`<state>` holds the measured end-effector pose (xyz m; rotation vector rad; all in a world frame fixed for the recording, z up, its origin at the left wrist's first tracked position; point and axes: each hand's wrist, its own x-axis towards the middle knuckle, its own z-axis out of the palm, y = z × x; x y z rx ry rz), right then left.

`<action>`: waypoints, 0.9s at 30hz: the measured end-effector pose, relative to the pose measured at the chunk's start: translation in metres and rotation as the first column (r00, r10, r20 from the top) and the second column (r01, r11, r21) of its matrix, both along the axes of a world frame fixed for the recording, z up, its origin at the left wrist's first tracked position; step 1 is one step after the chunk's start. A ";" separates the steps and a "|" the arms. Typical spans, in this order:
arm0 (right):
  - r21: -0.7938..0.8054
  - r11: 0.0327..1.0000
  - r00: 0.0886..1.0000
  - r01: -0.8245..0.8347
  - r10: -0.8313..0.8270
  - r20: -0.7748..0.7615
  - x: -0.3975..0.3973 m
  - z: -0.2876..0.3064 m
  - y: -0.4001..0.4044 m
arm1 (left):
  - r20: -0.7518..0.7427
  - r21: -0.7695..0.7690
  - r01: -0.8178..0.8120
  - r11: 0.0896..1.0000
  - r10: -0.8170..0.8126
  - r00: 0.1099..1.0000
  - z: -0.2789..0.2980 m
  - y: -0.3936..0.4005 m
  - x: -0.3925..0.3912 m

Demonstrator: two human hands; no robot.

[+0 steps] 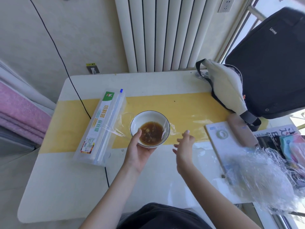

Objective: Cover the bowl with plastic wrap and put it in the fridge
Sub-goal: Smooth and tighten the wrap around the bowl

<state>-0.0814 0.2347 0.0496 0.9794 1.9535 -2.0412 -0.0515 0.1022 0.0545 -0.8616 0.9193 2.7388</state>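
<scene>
Our left hand [140, 156] is cupping the bowl [149, 128] above the desk [66, 187]; our right hand [184, 146] is hovering open beside it. The wrap [115, 128], stretching from the box [100, 128], is risking tilting the broth out.

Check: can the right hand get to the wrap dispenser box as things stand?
Probably not directly: the bowl, held by the left hand, sits between the open right hand and the dispenser box.

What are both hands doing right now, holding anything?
Left hand: holds the bowl from below, thumb on its rim.
Right hand: open, fingers relaxed, holding nothing, just right of the bowl.
</scene>
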 end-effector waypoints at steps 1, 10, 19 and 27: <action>-0.022 1.000 0.999 0.016 -0.015 0.050 -0.005 -0.003 0.006 | 0.011 -0.003 -0.003 1.000 0.003 1.000 0.002 -0.002 0.000; -0.072 0.959 0.961 -0.275 0.276 -0.005 -0.033 -0.006 -0.008 | 0.064 -0.038 0.003 0.999 -0.001 0.998 0.008 -0.010 0.001; 0.309 0.914 0.942 -0.264 0.312 -0.119 -0.031 -0.018 -0.019 | 0.107 -0.094 -0.010 0.996 0.020 0.994 0.004 -0.018 0.002; -0.164 0.937 0.951 -0.309 0.309 -0.028 -0.018 -0.036 -0.032 | 0.092 -0.110 0.083 0.990 -0.072 0.993 0.009 -0.021 0.003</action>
